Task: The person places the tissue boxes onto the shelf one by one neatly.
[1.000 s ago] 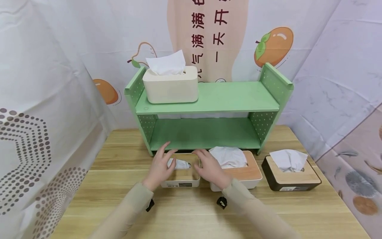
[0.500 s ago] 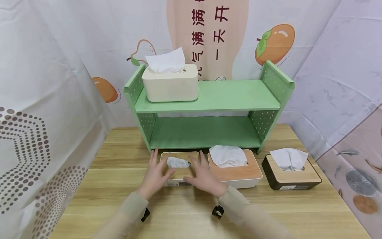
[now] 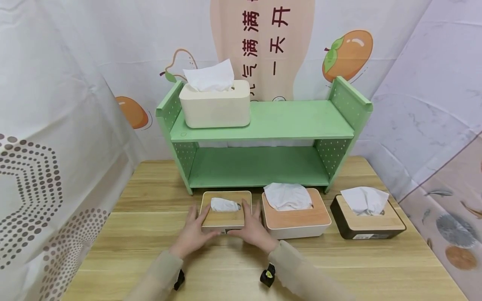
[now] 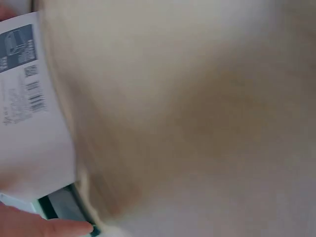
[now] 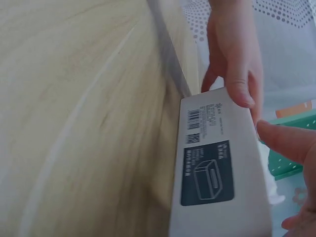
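Observation:
A small tissue box (image 3: 226, 217) with a wooden top, pale sides and a white tissue sticking out stands on the table before the shelf. My left hand (image 3: 191, 235) holds its left front corner, thumb at the front face and fingers along the left side. At the right front corner my right hand (image 3: 257, 232) holds it, index finger by the top rim. The right wrist view shows the box's labelled face (image 5: 212, 148), with my left thumb on its edge. Only part of the box (image 4: 34, 123) enters the left wrist view, where the fingers' contact is mostly hidden.
Behind stands a green two-tier shelf (image 3: 260, 177), a cream tissue box (image 3: 216, 110) on its upper left. Close by my right hand is a white tissue box with an orange-brown wooden top (image 3: 295, 219). Farther right lies a black one with a wooden top (image 3: 369, 223).
Both hands have come down and back toward me, from hovering over the small tissue box to holding its front corners. The box has barely moved.

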Demonstrator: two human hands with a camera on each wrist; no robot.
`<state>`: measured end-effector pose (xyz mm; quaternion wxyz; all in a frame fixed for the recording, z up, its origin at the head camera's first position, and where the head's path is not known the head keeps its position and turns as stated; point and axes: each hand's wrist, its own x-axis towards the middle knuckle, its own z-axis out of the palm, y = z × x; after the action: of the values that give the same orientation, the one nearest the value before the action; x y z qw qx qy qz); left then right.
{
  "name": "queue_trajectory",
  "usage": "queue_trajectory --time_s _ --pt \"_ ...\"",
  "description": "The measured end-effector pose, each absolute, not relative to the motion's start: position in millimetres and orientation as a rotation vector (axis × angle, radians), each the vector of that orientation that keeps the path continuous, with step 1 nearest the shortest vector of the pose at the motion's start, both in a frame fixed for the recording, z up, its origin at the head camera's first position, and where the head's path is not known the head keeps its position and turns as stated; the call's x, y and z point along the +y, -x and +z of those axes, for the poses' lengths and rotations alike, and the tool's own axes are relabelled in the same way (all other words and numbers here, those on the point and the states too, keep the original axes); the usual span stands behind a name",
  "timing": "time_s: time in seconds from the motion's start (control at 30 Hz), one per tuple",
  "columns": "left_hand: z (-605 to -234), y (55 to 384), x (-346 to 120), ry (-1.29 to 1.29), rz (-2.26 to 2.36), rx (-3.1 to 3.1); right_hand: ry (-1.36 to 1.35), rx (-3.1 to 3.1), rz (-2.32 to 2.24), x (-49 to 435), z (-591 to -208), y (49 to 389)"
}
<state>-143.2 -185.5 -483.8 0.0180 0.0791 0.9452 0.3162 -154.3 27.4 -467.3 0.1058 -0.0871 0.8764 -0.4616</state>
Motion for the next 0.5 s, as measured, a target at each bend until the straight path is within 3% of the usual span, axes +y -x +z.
queue_trajectory --time_s 0.5 --pt "-494.5 147.5 -187.7 -0.255 1.218 2.874 0.31 2.709 -1.198 25.9 -481.1 155.9"
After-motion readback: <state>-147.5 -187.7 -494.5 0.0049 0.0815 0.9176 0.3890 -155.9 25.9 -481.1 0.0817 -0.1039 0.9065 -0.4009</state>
